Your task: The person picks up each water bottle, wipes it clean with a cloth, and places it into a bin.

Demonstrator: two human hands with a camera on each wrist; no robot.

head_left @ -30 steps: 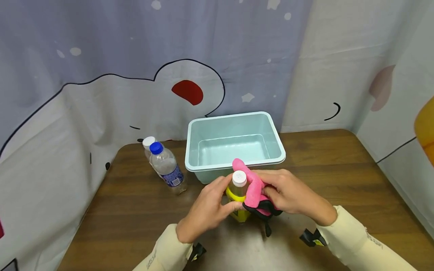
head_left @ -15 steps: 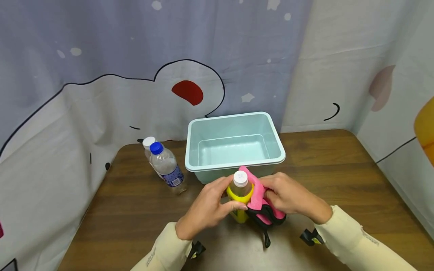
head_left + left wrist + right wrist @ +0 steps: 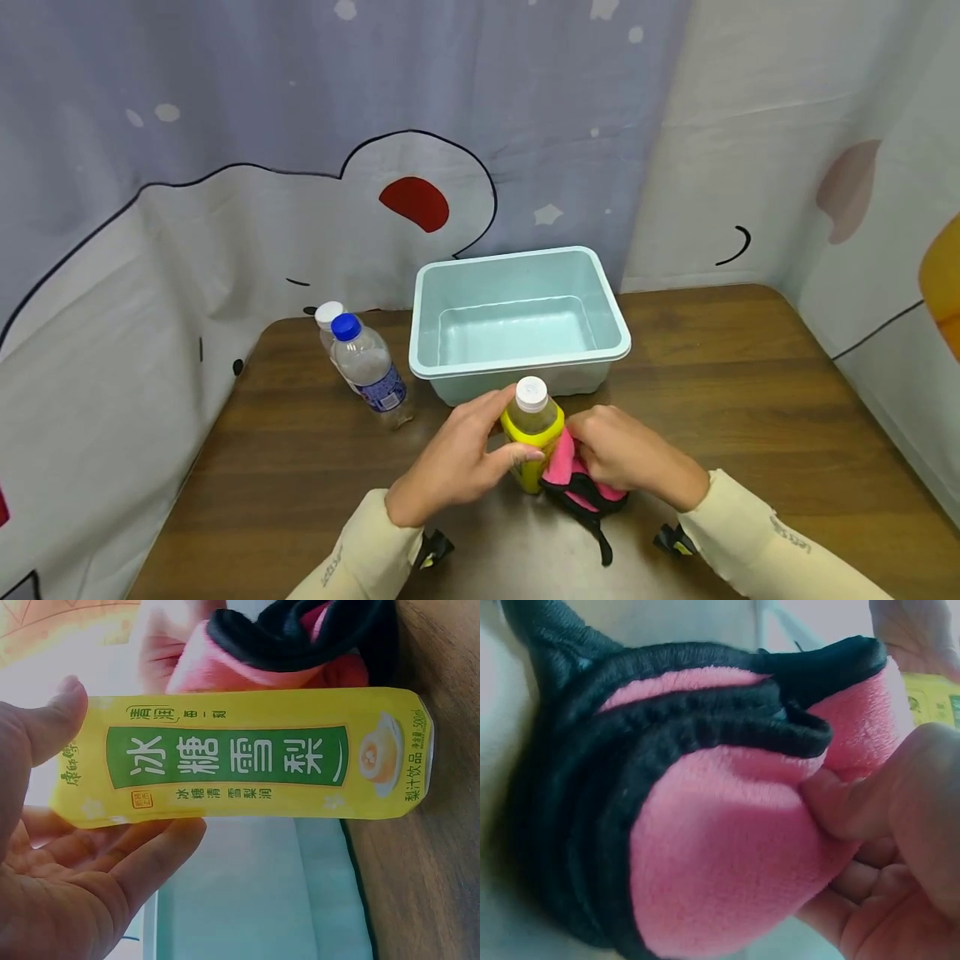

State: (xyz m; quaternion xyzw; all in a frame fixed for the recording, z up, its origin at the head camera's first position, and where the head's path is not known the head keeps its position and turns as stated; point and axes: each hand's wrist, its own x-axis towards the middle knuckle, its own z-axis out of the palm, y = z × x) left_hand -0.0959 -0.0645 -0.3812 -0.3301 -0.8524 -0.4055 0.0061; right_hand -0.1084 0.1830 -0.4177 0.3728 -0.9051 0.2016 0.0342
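My left hand [image 3: 468,454] grips a yellow-labelled drink bottle [image 3: 232,761] round its upper part, thumb on the near side and fingers on the far side. The bottle stands upright on the table and has a white cap [image 3: 532,392]. My right hand [image 3: 626,450] pinches a folded pink cloth [image 3: 720,840] between thumb and fingers. Black trim edges the cloth, and a black loop [image 3: 604,546] hangs from it towards the front. In the head view the cloth lies against the bottle's right side, low down near the table.
A pale green plastic basin [image 3: 517,364] stands right behind the bottle. To the left are a clear bottle with a blue cap [image 3: 347,327] and, behind it, one with a white cap [image 3: 329,314]. The brown wooden table [image 3: 300,500] reaches back to a patterned curtain [image 3: 247,242].
My right hand has moved down and slightly left along the bottle's right side with the cloth, which no longer reaches up beside the cap. My left hand stays on the bottle.
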